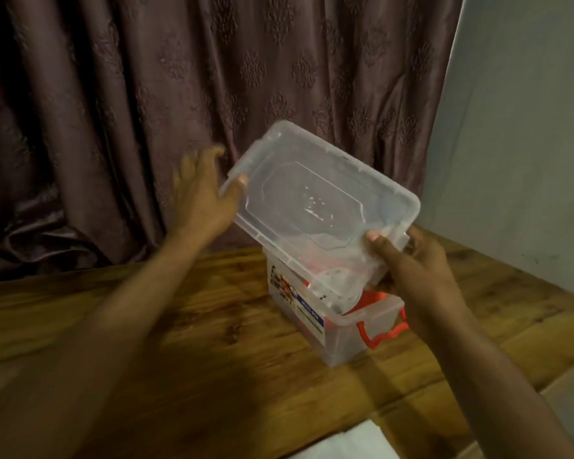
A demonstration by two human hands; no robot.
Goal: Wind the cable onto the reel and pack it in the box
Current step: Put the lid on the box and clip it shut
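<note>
A clear plastic box with a red clip handle and a label on its side stands on the wooden table. Inside it shows something orange-red with a white perforated part, probably the reel; no cable is plainly visible. A clear lid is held tilted above the box. My right hand grips the lid's near right corner. My left hand is at the lid's left edge with its thumb on the rim and its fingers spread behind.
The wooden table runs under both arms. A dark patterned curtain hangs close behind the box. A pale wall stands at the right. Something white lies at the table's near edge.
</note>
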